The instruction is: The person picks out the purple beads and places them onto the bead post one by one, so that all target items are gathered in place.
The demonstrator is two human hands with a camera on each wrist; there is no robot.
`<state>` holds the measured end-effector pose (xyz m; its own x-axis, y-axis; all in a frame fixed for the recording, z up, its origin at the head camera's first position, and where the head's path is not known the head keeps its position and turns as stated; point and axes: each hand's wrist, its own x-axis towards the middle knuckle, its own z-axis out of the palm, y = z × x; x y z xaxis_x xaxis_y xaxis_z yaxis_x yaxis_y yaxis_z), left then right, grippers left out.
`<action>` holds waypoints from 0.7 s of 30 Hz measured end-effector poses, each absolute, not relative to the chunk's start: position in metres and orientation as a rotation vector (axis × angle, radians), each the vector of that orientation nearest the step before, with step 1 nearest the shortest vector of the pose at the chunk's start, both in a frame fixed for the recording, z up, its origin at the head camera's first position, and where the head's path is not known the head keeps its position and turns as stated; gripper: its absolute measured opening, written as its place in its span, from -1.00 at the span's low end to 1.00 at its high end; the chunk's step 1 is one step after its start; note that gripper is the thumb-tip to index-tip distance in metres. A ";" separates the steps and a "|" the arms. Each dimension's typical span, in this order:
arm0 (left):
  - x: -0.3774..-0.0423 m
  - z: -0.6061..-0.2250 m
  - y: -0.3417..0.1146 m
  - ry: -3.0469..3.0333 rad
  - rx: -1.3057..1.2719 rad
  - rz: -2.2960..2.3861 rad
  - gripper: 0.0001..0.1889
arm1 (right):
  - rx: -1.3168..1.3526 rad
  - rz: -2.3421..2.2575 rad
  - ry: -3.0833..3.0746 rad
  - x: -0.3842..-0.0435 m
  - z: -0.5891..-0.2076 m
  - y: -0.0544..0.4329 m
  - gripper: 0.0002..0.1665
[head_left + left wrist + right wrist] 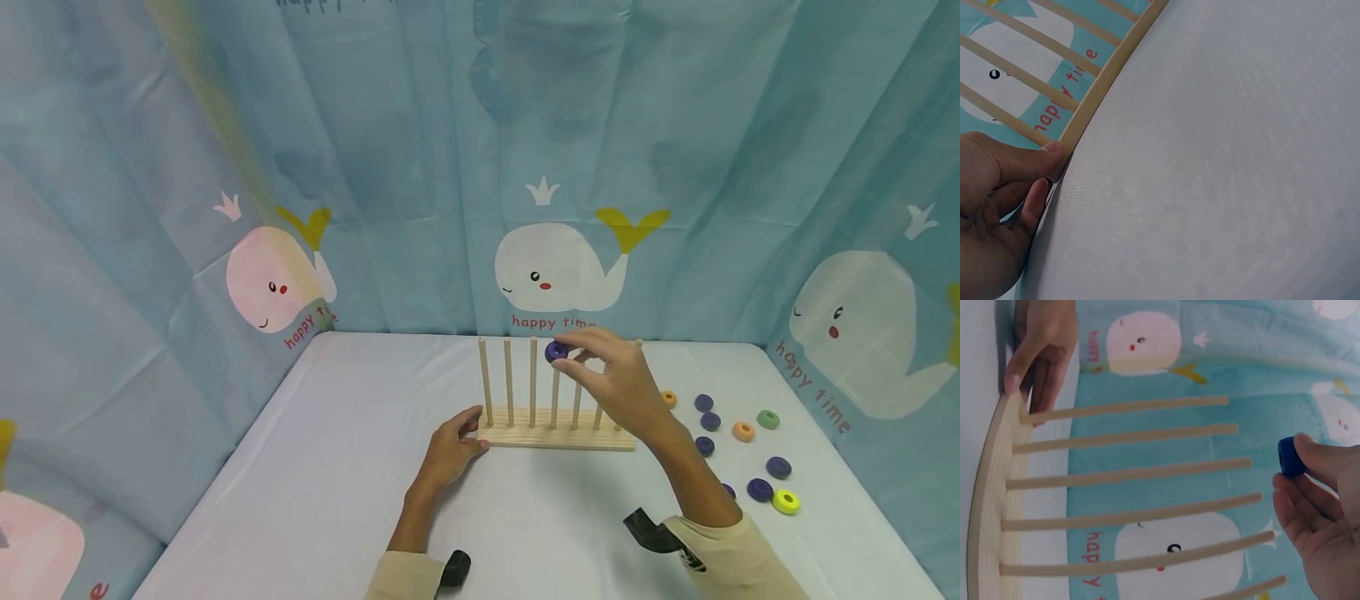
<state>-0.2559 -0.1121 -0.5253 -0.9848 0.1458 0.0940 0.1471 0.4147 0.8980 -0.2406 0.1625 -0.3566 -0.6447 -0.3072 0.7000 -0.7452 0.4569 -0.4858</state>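
A wooden peg rack (555,438), a flat base with a row of several upright pegs, stands on the table. My left hand (448,450) grips the base at its left end, thumb on the front edge, as the left wrist view also shows. Between thumb and fingers, my right hand (618,379) pinches a dark purple ring (556,352), which looks blue in the right wrist view. That ring is held up at the height of the peg tops, and in the right wrist view a gap separates it from the peg ends (1249,463). Behind the right hand, some pegs are partly hidden.
Loose rings lie on the white table (337,467) to the right: several purple ones (778,467), orange ones (743,431), a green one (768,418) and a yellow one (786,502). The right forearm partly covers one purple ring. A whale-print curtain (420,250) hangs behind the table.
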 end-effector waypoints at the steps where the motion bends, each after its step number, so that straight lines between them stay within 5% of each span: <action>1: -0.256 -0.525 -0.112 -2.637 -0.278 -1.673 -0.35 | 0.881 1.106 -2.183 -0.241 -0.356 0.160 -0.60; 21: -0.255 -0.526 -0.111 -2.630 -0.276 -1.691 -0.34 | 0.942 1.155 -2.128 -0.253 -0.349 0.109 -0.58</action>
